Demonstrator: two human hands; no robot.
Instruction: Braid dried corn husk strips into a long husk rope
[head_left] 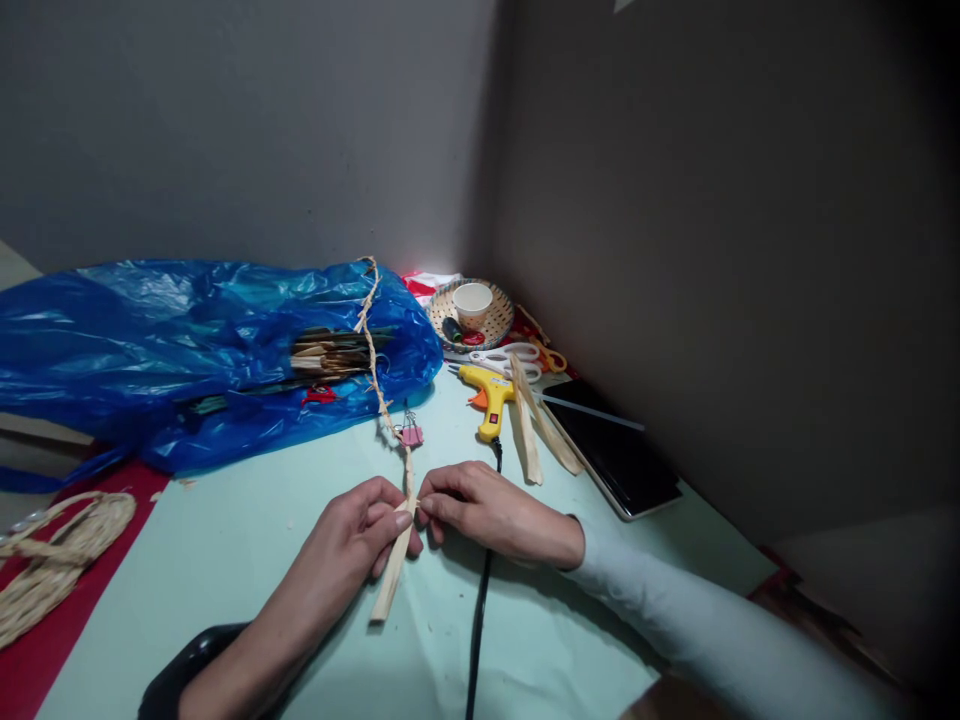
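A pale twisted cord of dried plant strip [370, 345] runs from the blue bag down to a pink binder clip [411, 436] and on to my hands. Below the clip, my left hand [367, 528] pinches the cord's lower end between thumb and fingers. A flat loose strip [391, 582] hangs from that pinch toward me. Close beside it on the right, my right hand [461, 505] has thumb and forefinger closed on a thin strand at the same spot. The fingertips of both hands nearly meet.
A yellow glue gun [489, 392] lies ahead, its black cable [480, 625] running toward me. Further back are white scissors [510, 358] and a woven basket [501, 325] with a white cup [472, 300]. A black tablet [611, 440] lies right, a blue plastic bag [165, 340] left, woven work [67, 560] lower left.
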